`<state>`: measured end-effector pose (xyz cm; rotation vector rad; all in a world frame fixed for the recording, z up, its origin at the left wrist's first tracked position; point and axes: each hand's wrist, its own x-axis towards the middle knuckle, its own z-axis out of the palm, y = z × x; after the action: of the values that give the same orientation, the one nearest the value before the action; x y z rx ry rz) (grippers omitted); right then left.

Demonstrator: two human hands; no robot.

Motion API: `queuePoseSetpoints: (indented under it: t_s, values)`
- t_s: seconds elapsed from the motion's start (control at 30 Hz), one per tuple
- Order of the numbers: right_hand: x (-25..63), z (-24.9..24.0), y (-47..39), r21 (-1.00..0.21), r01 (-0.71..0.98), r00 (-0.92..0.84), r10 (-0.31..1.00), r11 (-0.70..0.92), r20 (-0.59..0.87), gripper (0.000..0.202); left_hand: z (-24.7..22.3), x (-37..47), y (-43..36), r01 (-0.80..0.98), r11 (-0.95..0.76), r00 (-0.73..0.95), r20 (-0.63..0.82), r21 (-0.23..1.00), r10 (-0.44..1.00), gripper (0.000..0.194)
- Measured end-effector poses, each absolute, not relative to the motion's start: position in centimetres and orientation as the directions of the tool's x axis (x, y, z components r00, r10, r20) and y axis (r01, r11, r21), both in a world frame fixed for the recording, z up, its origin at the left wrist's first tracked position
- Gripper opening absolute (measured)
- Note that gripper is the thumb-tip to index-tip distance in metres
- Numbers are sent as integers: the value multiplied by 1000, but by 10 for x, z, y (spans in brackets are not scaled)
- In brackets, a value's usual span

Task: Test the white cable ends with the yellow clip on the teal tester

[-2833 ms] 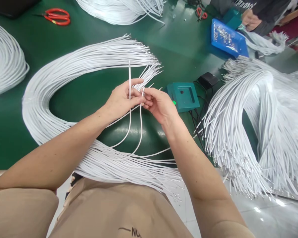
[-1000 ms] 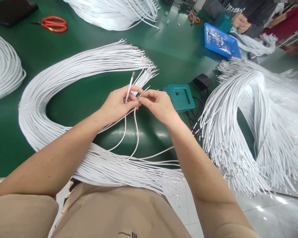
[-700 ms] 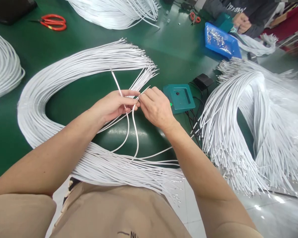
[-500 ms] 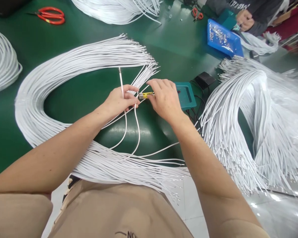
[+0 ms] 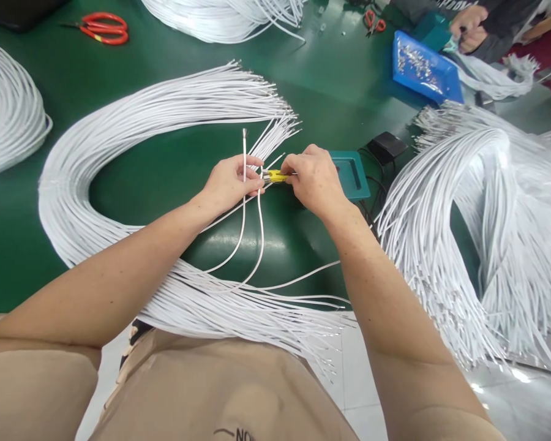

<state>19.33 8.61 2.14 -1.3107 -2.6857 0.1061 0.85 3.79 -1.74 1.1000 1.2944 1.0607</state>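
Note:
My left hand [image 5: 232, 180] pinches a white cable [image 5: 261, 220] between thumb and fingertips. A second white cable [image 5: 243, 147] runs through the same hand, its metal-tipped end standing up above the fingers. In my right hand [image 5: 314, 177] are small yellow-handled pliers [image 5: 276, 176], their metal jaws at the left fingertips, against the pinched cable; whether the jaws are closed on it I cannot make out. Both cables loop down toward a large U-shaped bundle of white cables [image 5: 68, 171], which curves around my hands on the green table [image 5: 174, 153]. My left forearm crosses over the bundle.
Beyond my right hand sits a teal tray [image 5: 360, 174] beside a black box [image 5: 386, 147]. More white cables [image 5: 413, 226] are heaped at right. Red scissors [image 5: 104, 28] lie far left, smaller ones [image 5: 374, 23] farther back. A co-worker's hands [image 5: 469, 27] are behind a blue tray [image 5: 397, 67].
The whole scene has shifted slightly to the right in view. The upright cable end in my left hand stands straighter and nearer the fingertips. My right fingers have curled closer around the pliers.

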Motion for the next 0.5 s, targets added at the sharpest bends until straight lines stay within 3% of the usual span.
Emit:
queuePoseSetpoints:
  t_s: [0.5]
  values:
    - [196,23,80,-94,794,-586,797,601,145,23,-20,10,37,234,167,-27,-166,958,986,43]
